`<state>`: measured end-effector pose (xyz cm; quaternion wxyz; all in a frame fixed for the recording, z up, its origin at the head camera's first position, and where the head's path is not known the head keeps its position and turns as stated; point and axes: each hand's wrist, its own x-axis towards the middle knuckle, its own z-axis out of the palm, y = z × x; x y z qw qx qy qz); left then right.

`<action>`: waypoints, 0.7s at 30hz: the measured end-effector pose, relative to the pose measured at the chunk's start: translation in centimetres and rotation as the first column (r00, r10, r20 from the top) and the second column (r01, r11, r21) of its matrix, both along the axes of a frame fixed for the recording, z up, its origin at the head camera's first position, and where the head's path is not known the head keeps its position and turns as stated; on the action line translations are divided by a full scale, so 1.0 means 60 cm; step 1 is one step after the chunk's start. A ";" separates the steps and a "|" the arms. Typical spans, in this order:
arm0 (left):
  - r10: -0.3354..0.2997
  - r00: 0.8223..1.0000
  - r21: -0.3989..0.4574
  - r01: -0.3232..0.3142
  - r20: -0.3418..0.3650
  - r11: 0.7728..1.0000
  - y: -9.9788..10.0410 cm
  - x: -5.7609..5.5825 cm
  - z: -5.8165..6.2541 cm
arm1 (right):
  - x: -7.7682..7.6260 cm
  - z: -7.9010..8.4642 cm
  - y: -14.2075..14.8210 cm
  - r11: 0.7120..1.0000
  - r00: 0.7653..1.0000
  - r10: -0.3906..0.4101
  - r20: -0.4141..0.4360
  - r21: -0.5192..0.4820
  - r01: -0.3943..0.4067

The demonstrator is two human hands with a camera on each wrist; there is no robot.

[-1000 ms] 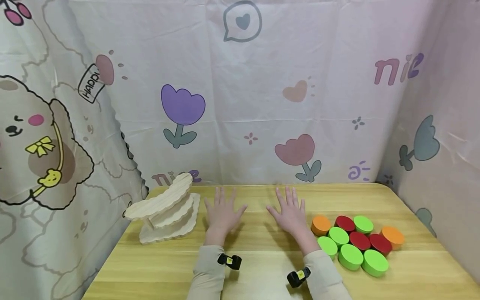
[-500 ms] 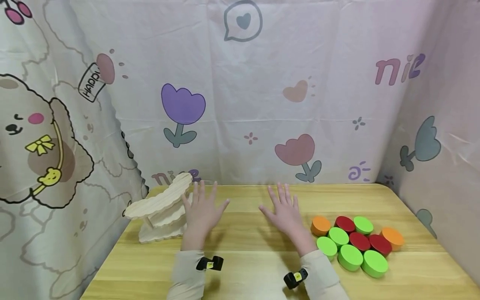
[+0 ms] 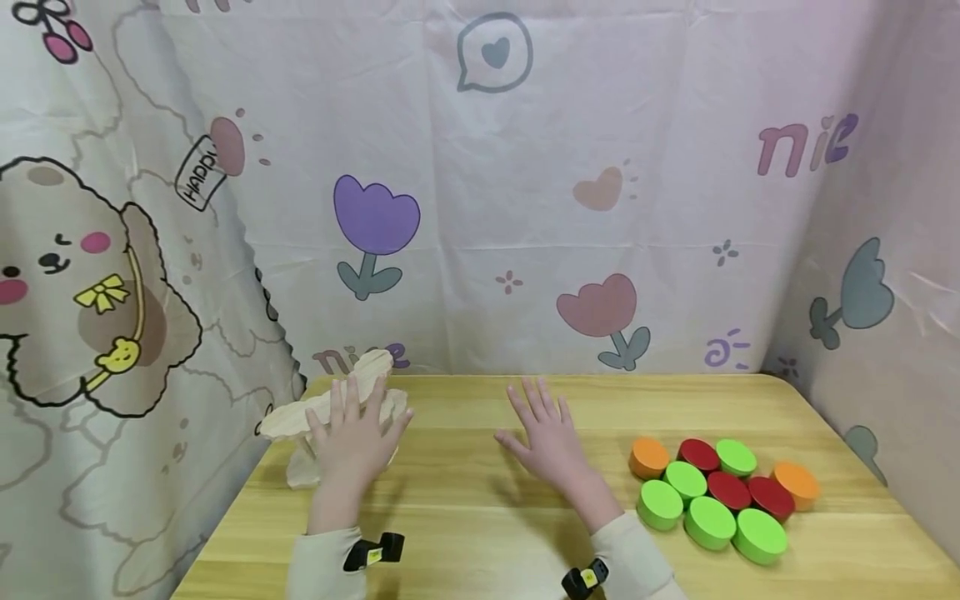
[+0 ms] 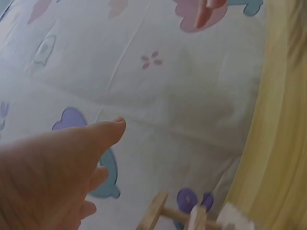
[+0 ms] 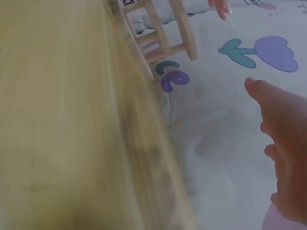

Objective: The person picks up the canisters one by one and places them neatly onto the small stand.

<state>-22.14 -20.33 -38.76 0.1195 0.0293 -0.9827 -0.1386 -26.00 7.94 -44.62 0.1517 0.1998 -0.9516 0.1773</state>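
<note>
My left hand point(image 3: 351, 446), fingers spread, hovers in front of a pale wooden tiered stand point(image 3: 296, 417) with wavy edges and hides part of it. Whether the hand touches the stand cannot be made out in the head view; the left wrist view has the stand point(image 4: 196, 218) low in the frame, apart from the thumb. Nearer the middle, my right hand point(image 3: 551, 442) is held over the table with its fingers spread and holds nothing. In the right wrist view the stand's posts and tiers point(image 5: 156, 28) appear at the top, away from that hand point(image 5: 288, 143).
On the table's right side lie several round blocks: green point(image 3: 710, 522), red point(image 3: 728, 490) and orange point(image 3: 649, 457), grouped close together. The wooden table point(image 3: 465, 533) ends at a printed curtain point(image 3: 487, 208) behind, with more curtain on both sides.
My left hand has moved left, from beside the stand to in front of it. My right hand has shifted slightly left. The head view has tilted a little; stand and blocks stay put.
</note>
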 end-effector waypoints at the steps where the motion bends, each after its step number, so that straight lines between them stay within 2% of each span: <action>1: 0.008 1.000 0.007 -0.008 0.004 1.000 -0.007 0.004 0.000 | 0.000 -0.003 -0.003 1.000 1.000 0.010 -0.001 0.003 -0.010; 10: 0.090 0.996 0.019 -0.091 0.026 0.996 -0.071 0.022 -0.009 | -0.007 -0.010 -0.036 0.992 0.992 0.122 0.027 0.014 -0.123; 14: 0.125 0.990 0.039 -0.127 0.063 0.991 -0.099 0.028 -0.012 | -0.020 -0.007 -0.054 0.982 0.982 0.187 0.014 0.036 -0.187; 21: 0.174 0.974 0.110 -0.190 0.144 0.976 -0.144 0.031 -0.023 | -0.052 0.007 -0.090 0.966 0.970 0.242 0.021 0.092 -0.242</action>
